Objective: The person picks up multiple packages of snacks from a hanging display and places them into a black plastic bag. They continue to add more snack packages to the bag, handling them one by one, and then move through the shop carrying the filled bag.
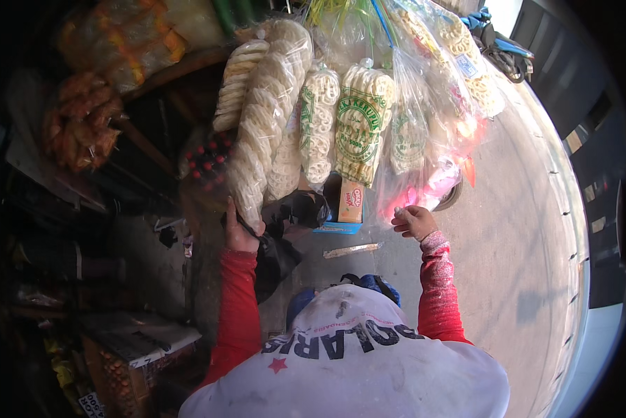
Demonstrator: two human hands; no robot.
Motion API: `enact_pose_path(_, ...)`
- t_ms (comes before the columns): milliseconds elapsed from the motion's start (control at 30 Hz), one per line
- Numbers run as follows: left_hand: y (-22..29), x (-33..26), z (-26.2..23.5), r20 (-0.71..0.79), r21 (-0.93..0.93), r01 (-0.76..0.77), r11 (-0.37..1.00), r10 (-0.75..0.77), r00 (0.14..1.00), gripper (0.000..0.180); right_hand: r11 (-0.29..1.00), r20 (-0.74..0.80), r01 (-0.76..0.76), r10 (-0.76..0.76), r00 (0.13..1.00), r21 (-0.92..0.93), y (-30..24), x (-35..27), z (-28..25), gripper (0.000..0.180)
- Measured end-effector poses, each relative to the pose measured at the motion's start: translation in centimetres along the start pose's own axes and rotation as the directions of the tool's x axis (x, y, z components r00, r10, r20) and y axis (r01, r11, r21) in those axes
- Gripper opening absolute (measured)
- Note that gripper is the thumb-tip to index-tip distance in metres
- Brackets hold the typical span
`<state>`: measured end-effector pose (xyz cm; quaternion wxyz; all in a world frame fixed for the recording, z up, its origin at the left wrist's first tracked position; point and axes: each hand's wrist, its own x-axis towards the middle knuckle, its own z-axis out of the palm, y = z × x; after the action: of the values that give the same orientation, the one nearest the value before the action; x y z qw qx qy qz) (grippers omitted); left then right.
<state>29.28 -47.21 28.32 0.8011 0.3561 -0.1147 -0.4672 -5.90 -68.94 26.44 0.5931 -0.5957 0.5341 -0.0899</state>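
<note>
My left hand [240,235] is closed around the lower end of a long clear bag of pale crackers [271,104]. A black plastic bag [277,263] hangs against the same hand, its handle near the wrist. On the right, my right hand [417,223] is pinched at the lower edge of a large clear plastic bag [412,76]; what sits between the fingertips is too small to make out. Between the hands hang narrower cracker bags with green print, one of them a wide cracker bag [364,125]. Below it stands a brown carton [351,200] in a blue box [339,228].
A long thin packet [353,250] lies below the blue box. More bagged snacks [83,122] hang at the far left above a dark stall. A wooden crate [118,373] stands lower left. Grey pavement [522,258] runs along the right, with a parked motorbike [504,56] at the far end.
</note>
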Motion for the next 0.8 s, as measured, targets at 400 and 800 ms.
enact_pose_path(400,-4.2,-3.3,2.0,-0.104,0.540,-0.293,0.789,0.408,0.907,0.026,0.525,-0.101,0.776,-0.803,0.588,0.350,-22.0,0.0,3.4,0.050)
enact_pose_path(800,-10.4,-6.8,5.9,0.661,0.621,-0.782,0.053,0.502,0.558,0.036,0.572,0.001,0.819,-0.820,0.573,-0.032,-34.5,7.6,-1.1,0.040)
